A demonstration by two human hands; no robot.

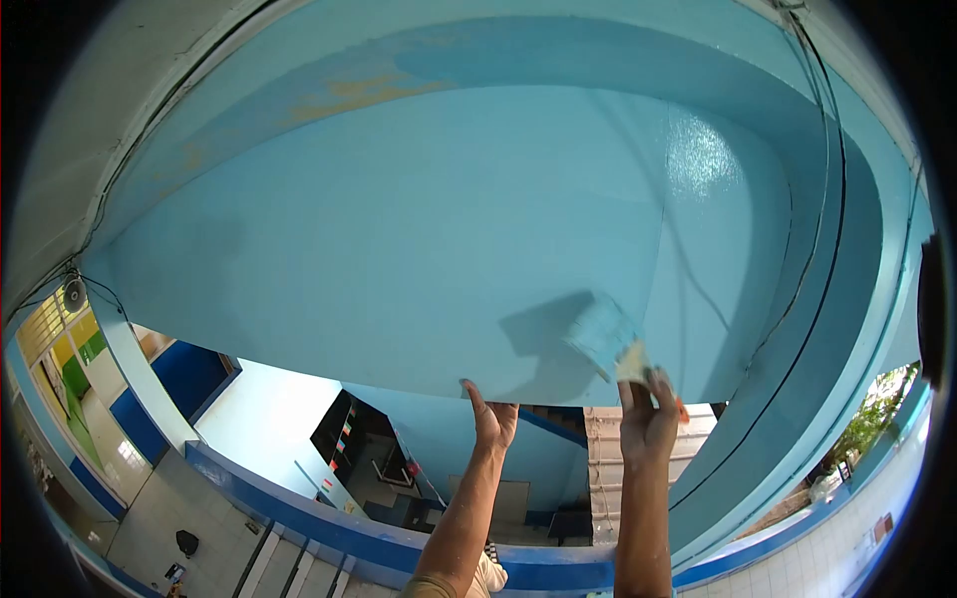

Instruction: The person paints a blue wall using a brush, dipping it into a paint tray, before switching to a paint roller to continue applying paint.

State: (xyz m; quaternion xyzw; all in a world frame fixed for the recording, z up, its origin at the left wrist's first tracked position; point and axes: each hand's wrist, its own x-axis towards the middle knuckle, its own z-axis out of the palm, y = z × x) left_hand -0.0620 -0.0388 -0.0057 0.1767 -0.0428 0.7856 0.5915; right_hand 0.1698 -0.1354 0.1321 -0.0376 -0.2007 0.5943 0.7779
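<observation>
- Brush [602,336], one: located right of centre, between three and four o'clock; tilted, bristle end towards ten o'clock; broad, flat head coated in pale blue; cream-coloured section seen next to the fingers; outline slightly blurred. Contact with the wall panel cannot be confirmed.
- Right hand [649,423], bare: raised at four o'clock; closed around the brush at its cream section. An orange piece [682,410] is seen just beside the fingers, at the hand's three o'clock; whether it belongs to the brush cannot be told.
- Left hand [492,423], bare: raised at six o'clock, at the panel's lower edge; thumb extended upward, remaining fingers partly hidden by the edge. Whether the edge is gripped or merely touched cannot be told.
- Wall panel [399,219], light blue: most of the centre occupied; glossy reflection shown at two o'clock; brush's shadow [546,329] cast at the brush's nine o'clock.
- Tan patches [369,92]: displayed on the blue surround at eleven o'clock.
- Dark cable [843,164]: hung at two o'clock.
</observation>
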